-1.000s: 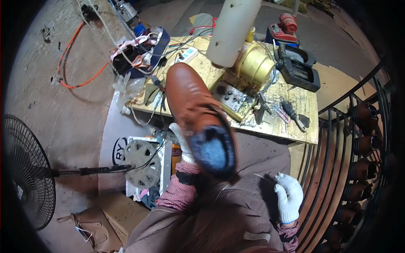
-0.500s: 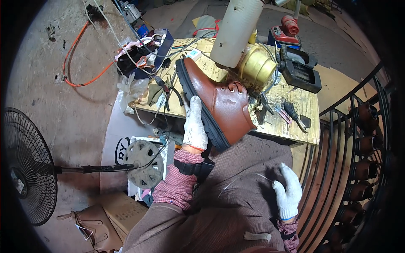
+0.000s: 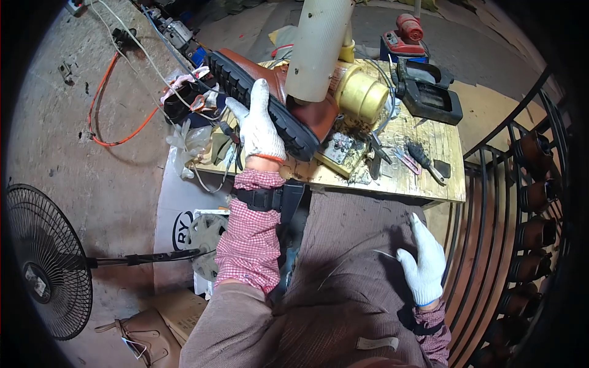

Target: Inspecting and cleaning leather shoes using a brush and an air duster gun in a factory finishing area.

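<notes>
My left hand (image 3: 261, 130), in a white glove, holds a brown leather boot (image 3: 286, 122) by its thick black sole. The thumb is spread from a finger that lies along the sole. Tilted with the sole facing me and left, the boot is raised over the workbench (image 3: 331, 175). Part of its upper is hidden behind a pale ribbed tube (image 3: 319, 52), which has a yellow cylindrical part (image 3: 363, 95) beside it. Over my lap, my right hand (image 3: 422, 264), also gloved, is open, with thumb and fingers apart and nothing held. A thin pale strand (image 3: 385, 253) shows near its thumb.
Pliers (image 3: 380, 147), a black-handled tool (image 3: 423, 161) and a black double tray (image 3: 429, 92) lie on the bench. A black fan (image 3: 49, 264) stands left. Right, a metal rack (image 3: 485, 208) holds several brown boots (image 3: 532, 199). Cables and an orange hose (image 3: 98, 104) hang at left.
My left hand has carried the boot away from me and to the left, turning its sole more toward me and bringing its upper behind the tube. My right hand stays over my lap.
</notes>
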The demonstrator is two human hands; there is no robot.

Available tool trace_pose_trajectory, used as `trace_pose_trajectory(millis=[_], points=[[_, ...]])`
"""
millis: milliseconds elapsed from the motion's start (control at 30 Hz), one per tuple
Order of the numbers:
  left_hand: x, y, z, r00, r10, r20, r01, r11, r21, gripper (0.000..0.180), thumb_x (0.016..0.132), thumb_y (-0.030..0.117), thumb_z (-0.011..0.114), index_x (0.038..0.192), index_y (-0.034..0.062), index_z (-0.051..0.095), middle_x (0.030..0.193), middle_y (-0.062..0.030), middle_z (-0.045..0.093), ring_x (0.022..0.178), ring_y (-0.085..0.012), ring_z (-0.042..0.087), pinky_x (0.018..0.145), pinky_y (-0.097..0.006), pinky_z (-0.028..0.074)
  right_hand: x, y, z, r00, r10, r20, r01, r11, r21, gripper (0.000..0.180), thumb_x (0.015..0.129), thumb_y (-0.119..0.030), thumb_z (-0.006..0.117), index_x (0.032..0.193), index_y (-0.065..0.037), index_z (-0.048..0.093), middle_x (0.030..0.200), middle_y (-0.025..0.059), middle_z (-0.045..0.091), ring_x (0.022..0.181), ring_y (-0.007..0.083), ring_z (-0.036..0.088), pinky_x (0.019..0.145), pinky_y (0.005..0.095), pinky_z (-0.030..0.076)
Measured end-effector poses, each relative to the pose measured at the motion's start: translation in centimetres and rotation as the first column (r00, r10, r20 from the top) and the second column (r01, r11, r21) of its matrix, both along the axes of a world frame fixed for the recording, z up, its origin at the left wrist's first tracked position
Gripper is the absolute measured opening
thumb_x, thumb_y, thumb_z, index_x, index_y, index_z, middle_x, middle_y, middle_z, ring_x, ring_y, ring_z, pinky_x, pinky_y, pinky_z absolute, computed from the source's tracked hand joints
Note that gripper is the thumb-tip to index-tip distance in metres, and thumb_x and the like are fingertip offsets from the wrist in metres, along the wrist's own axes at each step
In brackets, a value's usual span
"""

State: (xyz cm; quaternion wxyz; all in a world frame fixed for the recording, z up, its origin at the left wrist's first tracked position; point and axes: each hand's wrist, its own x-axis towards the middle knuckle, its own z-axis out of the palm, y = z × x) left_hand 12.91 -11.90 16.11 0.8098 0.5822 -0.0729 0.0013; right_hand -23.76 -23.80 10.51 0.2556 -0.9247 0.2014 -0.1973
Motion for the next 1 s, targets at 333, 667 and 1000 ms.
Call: trace_pose_trajectory(millis=[333, 667, 1000], points=[[-5.4, 4.0, -3.0, 0.97, -0.096, -0.223, 0.072, 0.991, -0.114, 0.11, 0.093, 0.043, 0.075, 0.168, 0.0097, 0.002, 0.15, -0.017, 0.048, 0.123, -0.0299, 0.059, 0.101, -0.043, 0.053, 10.8, 1.3, 5.2, 0.931, 0.358, 0.07, -0.326, 0.903, -0.281, 0.07, 0.078, -0.008, 0.076, 0.146, -0.011, 0.059, 0.124, 0.0163, 0.069, 0.109, 0.0371, 0.065, 0.093, 0.0445, 0.052], [-7.6, 7.9, -1.5, 0.964, 0.002, -0.264, -0.038, 0.99, -0.132, 0.112, 0.092, 0.043, 0.078, 0.168, 0.0084, 0.003, 0.151, -0.0162, 0.046, 0.122, -0.0266, 0.058, 0.099, -0.04, 0.053, 10.4, 3.7, -1.5, 0.741, 0.61, -0.279, -0.669, 0.643, -0.372, 0.007, 0.083, -0.019, 0.062, 0.08, -0.013, 0.065, 0.072, 0.0064, 0.062, 0.075, 0.0268, 0.066, 0.069, 0.0418, 0.049], [-4.8, 10.4, -7.2, 0.9, -0.193, -0.39, 0.016, 0.911, -0.412, 0.07, 0.099, 0.051, 0.068, 0.152, 0.0104, 0.047, 0.147, -0.0117, 0.059, 0.131, -0.0316, 0.059, 0.114, -0.049, 0.046, -0.4, 2.2, -2.2, 0.988, 0.147, -0.038, -0.147, 0.989, -0.003, 0.033, 0.082, -0.007, 0.073, 0.116, -0.008, 0.073, 0.108, 0.0137, 0.075, 0.094, 0.0338, 0.071, 0.083, 0.0438, 0.054]])
